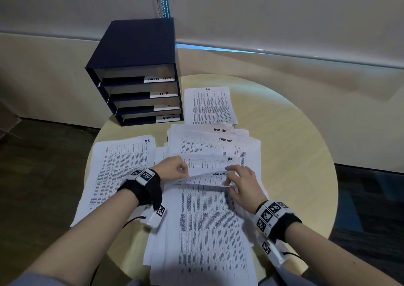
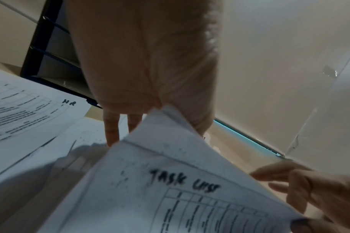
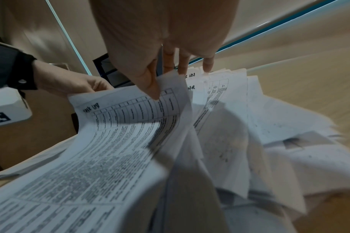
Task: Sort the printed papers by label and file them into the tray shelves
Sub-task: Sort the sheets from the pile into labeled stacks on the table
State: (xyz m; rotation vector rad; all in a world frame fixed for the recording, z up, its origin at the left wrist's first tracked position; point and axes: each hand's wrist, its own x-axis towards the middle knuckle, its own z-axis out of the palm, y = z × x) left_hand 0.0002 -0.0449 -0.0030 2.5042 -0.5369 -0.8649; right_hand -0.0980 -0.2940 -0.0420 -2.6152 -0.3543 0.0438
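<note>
A printed sheet marked TASK LIST [image 1: 203, 209] lies on top of the messy middle pile [image 1: 218, 145], its far edge lifted. My left hand [image 1: 181, 172] pinches the sheet's far left corner [image 2: 162, 113]. My right hand [image 1: 229, 180] pinches the far right corner, thumb [image 3: 150, 85] on top of the sheet [image 3: 120, 134] and fingers behind it. The dark blue tray shelves [image 1: 135, 84] stand at the back left, labelled TASK LIST, H.R., I.T and ADMIN from top to bottom.
A sorted HR pile [image 1: 122, 165] lies left of the middle pile, close under my left wrist. An I.T. pile [image 1: 209, 106] sits right of the tray. The round wooden table [image 1: 295, 154] is bare on its right side. A wall runs behind.
</note>
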